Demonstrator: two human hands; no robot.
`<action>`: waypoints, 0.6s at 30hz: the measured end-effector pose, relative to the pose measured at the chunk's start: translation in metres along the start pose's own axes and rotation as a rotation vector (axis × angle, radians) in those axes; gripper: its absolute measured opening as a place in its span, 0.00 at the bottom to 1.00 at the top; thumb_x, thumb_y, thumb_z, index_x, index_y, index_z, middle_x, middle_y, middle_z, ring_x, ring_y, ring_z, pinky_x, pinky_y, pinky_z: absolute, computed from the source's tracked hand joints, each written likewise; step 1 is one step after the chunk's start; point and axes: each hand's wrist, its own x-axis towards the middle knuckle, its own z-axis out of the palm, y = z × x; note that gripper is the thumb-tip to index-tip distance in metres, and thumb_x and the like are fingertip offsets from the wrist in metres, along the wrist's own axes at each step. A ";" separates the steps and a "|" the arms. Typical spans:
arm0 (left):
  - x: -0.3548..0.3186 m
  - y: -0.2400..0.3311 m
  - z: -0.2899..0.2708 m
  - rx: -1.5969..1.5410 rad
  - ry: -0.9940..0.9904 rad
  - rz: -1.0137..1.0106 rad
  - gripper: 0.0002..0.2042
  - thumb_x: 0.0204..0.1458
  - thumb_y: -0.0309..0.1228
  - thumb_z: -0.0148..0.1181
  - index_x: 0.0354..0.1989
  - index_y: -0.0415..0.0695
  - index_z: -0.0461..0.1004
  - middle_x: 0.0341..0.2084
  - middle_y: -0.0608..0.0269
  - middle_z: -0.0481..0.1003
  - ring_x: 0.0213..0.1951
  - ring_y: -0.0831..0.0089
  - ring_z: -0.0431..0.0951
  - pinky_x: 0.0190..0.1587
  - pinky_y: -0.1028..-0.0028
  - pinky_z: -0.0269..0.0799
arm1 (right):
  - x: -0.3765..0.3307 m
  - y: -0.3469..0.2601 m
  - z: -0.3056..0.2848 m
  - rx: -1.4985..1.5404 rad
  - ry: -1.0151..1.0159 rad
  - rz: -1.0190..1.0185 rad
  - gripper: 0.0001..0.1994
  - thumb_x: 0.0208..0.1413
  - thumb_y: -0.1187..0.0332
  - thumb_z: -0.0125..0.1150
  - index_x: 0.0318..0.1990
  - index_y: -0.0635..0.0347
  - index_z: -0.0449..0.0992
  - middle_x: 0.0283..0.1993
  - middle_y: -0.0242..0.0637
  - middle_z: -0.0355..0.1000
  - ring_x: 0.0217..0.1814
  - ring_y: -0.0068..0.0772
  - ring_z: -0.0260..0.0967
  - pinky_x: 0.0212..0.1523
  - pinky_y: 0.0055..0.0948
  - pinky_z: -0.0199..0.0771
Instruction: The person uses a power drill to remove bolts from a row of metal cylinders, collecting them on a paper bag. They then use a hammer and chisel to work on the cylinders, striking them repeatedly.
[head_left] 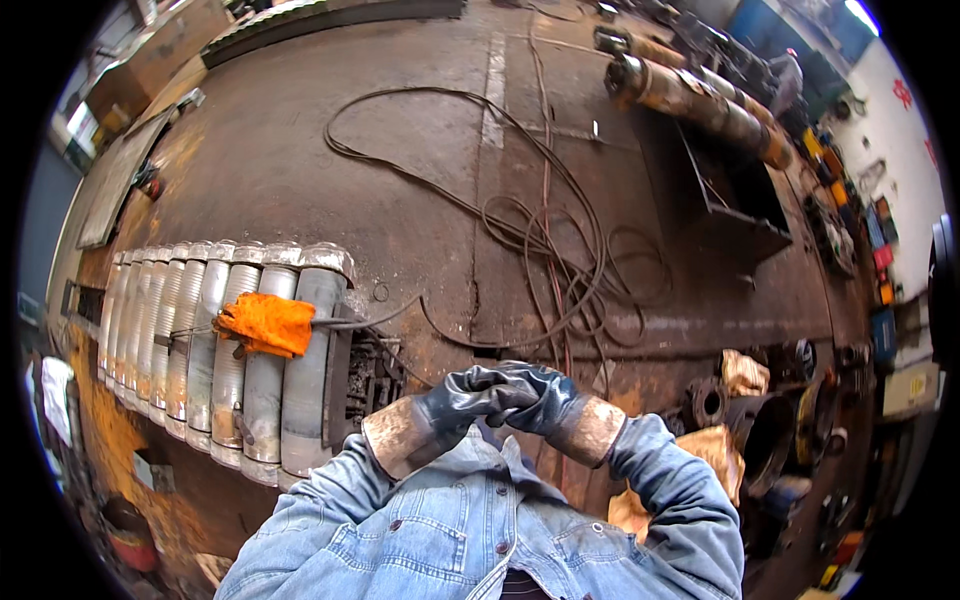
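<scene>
Both gloves on and nothing more visibly done: left hand [470,392] and right hand [535,395], in dark rubbery gloves with worn tan cuffs, clasped together at chest, fingers closed around each other and holding no tool. At ten o'clock, untouched, an orange glove [265,323] draped over a row of ribbed grey metal pipes [215,350]. At twelve, thin black cables [540,235] looped across the rusty steel floor [300,170].

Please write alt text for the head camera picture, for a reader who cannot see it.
A person in a denim shirt presses both gloved hands, left hand and right hand, together over a rusty workshop floor. To the left lies a row of grey metal cylinders with an orange glove on top; black cables coil ahead.
</scene>
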 end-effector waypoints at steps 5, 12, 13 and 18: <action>0.053 0.061 -0.035 -0.198 0.311 0.178 0.21 0.61 0.40 0.63 0.52 0.33 0.77 0.53 0.49 0.78 0.59 0.57 0.76 0.65 0.60 0.70 | 0.096 -0.011 -0.122 -0.845 -0.168 -0.348 0.15 0.55 0.57 0.67 0.44 0.56 0.78 0.38 0.41 0.77 0.40 0.46 0.76 0.51 0.44 0.75; 0.145 0.105 -0.190 -0.439 0.491 0.395 0.19 0.62 0.36 0.61 0.55 0.36 0.76 0.52 0.48 0.79 0.60 0.48 0.75 0.67 0.49 0.68 | 0.326 -0.005 -0.385 0.122 0.185 -0.488 0.18 0.59 0.52 0.59 0.41 0.58 0.81 0.41 0.41 0.80 0.46 0.42 0.78 0.54 0.40 0.76; 0.185 0.122 -0.194 -0.471 0.450 0.348 0.18 0.62 0.37 0.60 0.54 0.38 0.76 0.52 0.49 0.78 0.59 0.49 0.76 0.67 0.49 0.68 | 0.324 -0.007 -0.436 0.589 0.263 -0.462 0.18 0.60 0.52 0.58 0.41 0.58 0.81 0.42 0.41 0.81 0.47 0.41 0.78 0.54 0.39 0.76; 0.267 0.222 -0.255 -0.458 0.463 0.335 0.13 0.64 0.40 0.58 0.45 0.42 0.77 0.47 0.56 0.76 0.58 0.53 0.75 0.68 0.47 0.65 | 0.401 -0.078 -0.493 1.404 0.425 -0.674 0.24 0.64 0.47 0.52 0.40 0.62 0.81 0.42 0.42 0.81 0.48 0.42 0.79 0.56 0.38 0.78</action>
